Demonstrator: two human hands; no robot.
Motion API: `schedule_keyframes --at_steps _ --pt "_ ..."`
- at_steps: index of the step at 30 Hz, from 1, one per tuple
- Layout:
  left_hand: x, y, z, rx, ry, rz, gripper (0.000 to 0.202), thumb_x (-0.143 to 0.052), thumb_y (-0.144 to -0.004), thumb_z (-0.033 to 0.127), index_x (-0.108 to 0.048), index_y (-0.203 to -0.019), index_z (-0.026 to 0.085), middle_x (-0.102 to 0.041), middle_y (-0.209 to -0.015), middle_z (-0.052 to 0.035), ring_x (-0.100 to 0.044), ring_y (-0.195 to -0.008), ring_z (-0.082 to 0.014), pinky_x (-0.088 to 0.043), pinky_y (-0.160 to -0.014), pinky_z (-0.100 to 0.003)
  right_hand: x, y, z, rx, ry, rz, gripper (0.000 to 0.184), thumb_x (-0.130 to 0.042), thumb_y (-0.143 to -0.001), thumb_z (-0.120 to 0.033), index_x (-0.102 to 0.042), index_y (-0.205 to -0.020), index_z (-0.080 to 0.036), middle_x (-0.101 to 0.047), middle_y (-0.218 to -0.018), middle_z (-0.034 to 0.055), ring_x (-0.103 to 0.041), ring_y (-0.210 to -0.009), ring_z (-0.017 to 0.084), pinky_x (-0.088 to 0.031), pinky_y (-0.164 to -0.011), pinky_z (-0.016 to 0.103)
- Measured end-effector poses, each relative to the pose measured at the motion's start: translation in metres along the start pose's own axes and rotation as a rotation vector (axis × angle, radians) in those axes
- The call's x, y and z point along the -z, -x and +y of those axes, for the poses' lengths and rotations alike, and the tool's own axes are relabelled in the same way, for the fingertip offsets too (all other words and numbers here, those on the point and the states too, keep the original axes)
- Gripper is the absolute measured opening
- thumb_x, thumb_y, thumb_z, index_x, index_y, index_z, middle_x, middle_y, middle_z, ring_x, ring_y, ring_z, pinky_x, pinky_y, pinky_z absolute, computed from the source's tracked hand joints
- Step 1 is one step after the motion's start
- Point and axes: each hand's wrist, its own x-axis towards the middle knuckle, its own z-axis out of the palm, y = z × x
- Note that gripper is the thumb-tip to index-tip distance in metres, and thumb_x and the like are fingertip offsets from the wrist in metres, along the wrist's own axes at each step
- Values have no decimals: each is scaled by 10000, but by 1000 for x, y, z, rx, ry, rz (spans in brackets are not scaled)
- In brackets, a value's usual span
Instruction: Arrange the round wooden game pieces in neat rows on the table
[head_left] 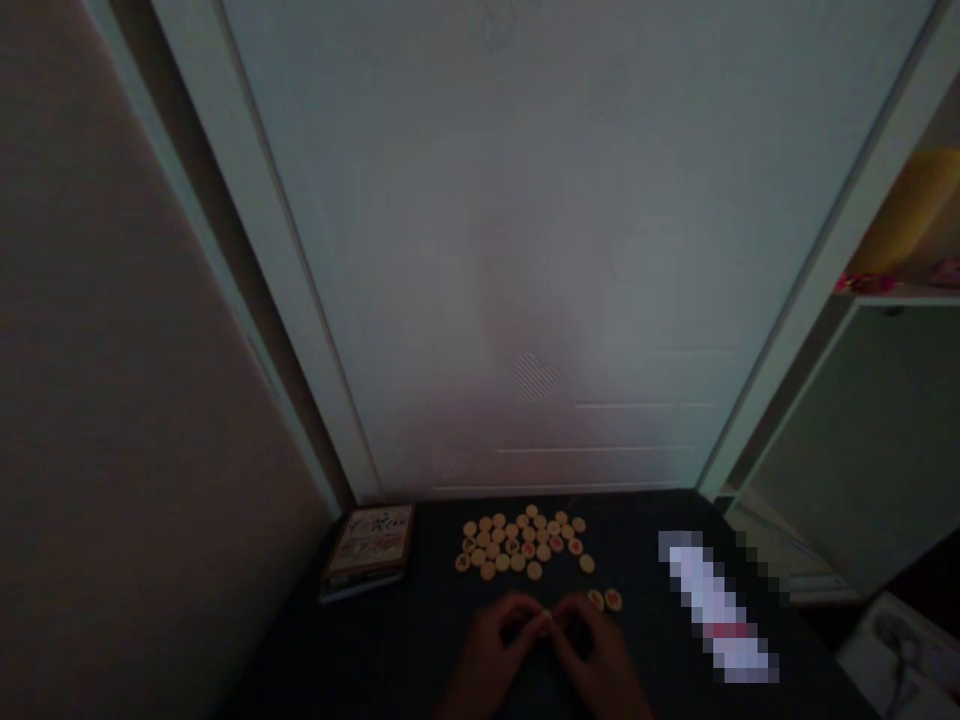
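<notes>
Held piece: a round wooden game piece (547, 618), pinched at the bottom centre of the view, too small and dark to read.
Left hand: the left hand (501, 640) is curled, its fingertips closing on the piece from 9 o'clock.
Right hand: the right hand (592, 645) is curled too, grasping the same piece from 3 o'clock; the two hands nearly meet around it.
Loose pair: two marked discs (604, 599) lie just beside the right hand, at 1 o'clock from the held piece.
Main group: a loose cluster of similar discs (517, 545) sits at 12 o'clock, many bearing red marks, none legible.
Container: an illustrated game box (368, 550) lies at 10 o'clock, its lid printed with writing too dim to read.
Surface: everything rests on a dark tabletop (375, 665).
Blurred object: a pixelated white strip (716, 605) lies at 3 o'clock, its label unreadable.
Beyond: a white door (480, 250) stands at 12 o'clock; a yellow object (907, 210) sits on a white shelf (892, 293) at 2 o'clock.
</notes>
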Motion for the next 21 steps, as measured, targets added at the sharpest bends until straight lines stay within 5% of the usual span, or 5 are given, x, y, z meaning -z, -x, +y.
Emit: schedule_keyframes --at_steps 7,21 --pt "4 0 7 -93 -5 -25 200 -605 -933 375 -726 -1036 254 -753 -1030 -29 -709 -933 -183 -568 -859 -278 -1 -1 -1 -21 1 27 328 -574 -907 -531 -678 -921 -220 -739 -773 27 -689 -689 175 -526 -604 235" --pt "2 3 5 -25 -62 -46 229 -628 -914 366 -704 -1115 289 -776 -1048 2 -710 -947 -186 -561 -886 -296 3 -1 -5 -55 -78 -35 325 -553 -928 -526 -671 -975 -227 -773 -862 53 -736 -781 203 -556 -708 274"
